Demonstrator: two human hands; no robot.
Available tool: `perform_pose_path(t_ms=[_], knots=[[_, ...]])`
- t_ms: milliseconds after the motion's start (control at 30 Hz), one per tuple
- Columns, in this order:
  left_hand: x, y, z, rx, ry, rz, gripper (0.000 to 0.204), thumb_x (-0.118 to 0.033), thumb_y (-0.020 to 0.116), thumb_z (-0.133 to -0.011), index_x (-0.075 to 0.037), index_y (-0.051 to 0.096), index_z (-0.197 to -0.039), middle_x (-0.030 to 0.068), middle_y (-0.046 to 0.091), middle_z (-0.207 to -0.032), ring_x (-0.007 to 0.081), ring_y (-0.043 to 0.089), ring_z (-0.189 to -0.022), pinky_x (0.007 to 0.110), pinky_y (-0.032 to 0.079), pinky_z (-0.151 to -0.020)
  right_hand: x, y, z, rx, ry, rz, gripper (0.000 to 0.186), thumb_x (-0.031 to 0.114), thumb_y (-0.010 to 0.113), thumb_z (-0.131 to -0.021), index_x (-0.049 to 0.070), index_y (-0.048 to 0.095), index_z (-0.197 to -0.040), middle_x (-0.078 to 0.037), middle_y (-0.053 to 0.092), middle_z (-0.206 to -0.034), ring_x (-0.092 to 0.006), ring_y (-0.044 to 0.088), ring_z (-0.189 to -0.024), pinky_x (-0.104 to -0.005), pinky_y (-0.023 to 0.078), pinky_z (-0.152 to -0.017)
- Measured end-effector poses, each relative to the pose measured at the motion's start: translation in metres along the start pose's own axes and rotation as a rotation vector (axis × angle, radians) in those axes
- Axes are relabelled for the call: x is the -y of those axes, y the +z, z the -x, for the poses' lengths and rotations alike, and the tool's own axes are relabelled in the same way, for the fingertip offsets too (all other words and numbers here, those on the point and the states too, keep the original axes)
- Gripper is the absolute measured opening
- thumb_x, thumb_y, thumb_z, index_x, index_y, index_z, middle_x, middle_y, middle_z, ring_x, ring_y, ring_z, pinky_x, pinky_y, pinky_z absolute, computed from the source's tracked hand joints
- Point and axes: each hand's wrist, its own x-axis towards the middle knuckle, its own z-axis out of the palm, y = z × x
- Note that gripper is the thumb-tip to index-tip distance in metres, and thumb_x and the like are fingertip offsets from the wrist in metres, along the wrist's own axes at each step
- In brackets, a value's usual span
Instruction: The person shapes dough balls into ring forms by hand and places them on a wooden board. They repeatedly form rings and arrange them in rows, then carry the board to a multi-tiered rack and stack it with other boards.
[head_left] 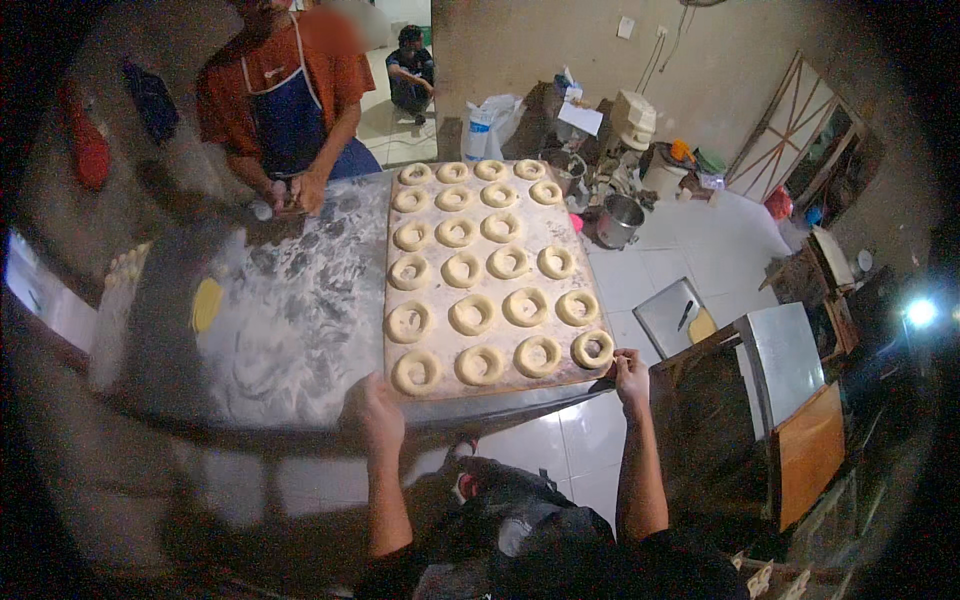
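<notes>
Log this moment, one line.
left hand: at board, near-left corner; right hand: at near-right corner; on board: dough rings; beyond table: another person

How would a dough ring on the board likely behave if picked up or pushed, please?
The dough rings look pale and unbaked, so one would probably sag. Lying flat on the board, it seems unlikely to roll.

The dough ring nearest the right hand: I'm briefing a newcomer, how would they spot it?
On the floury table lies a board set with dough rings. Follow the row closest to the person to the board's near right corner. The dough ring there ends the row, the only one beside the person's right hand.
</notes>
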Motion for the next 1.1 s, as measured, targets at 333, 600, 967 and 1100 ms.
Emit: perform_pose_path(t_ms=[333, 600, 967, 1100], knots=[[0.046, 0.048, -0.006, -0.300, 0.178, 0.178, 0.029, 0.006, 0.052, -0.080, -0.002, 0.061, -0.107, 0.0167, 0.065, -0.089, 0.0342, 0.061, -0.087, 0.043, 0.049, -0.081, -0.007, -0.006, -0.007, -0.075, -0.187, 0.100, 0.026, 0.012, 0.050, -0.091, 0.000, 0.060, -0.111, -0.016, 0.068, -0.083, -0.0222, 0.067, -0.071, -0.0355, 0.054, -0.064], [0.044, 0.048, -0.001, -0.271, 0.207, 0.072, 0.025, 0.004, 0.054, -0.081, -0.003, 0.062, -0.102, 0.0206, 0.066, -0.096, 0.0392, 0.063, -0.094, 0.046, 0.049, -0.083, 0.001, -0.005, -0.001, -0.019, -0.074, -0.017, 0.022, 0.011, 0.050, -0.094, 0.001, 0.060, -0.112, -0.013, 0.066, -0.094, -0.0179, 0.063, -0.082, -0.0328, 0.051, -0.073], [0.066, 0.077, -0.010, -0.257, 0.168, 0.194, 0.028, 0.007, 0.051, -0.080, -0.001, 0.062, -0.105, 0.0202, 0.066, -0.096, 0.0385, 0.064, -0.092, 0.044, 0.050, -0.081, -0.010, -0.016, 0.008, -0.014, -0.242, -0.013, 0.031, 0.025, 0.058, -0.094, 0.005, 0.061, -0.118, -0.012, 0.066, -0.086, -0.0200, 0.064, -0.075, -0.0353, 0.052, -0.069], [0.060, 0.080, -0.004, -0.315, 0.252, 0.122, 0.025, 0.005, 0.052, -0.081, -0.002, 0.062, -0.103, 0.0190, 0.066, -0.095, 0.0374, 0.062, -0.092, 0.044, 0.049, -0.082, -0.010, -0.018, 0.008, -0.017, -0.196, -0.074, 0.035, 0.027, 0.061, -0.094, 0.006, 0.059, -0.122, -0.013, 0.064, -0.089, -0.0194, 0.063, -0.077, -0.0341, 0.051, -0.068]])
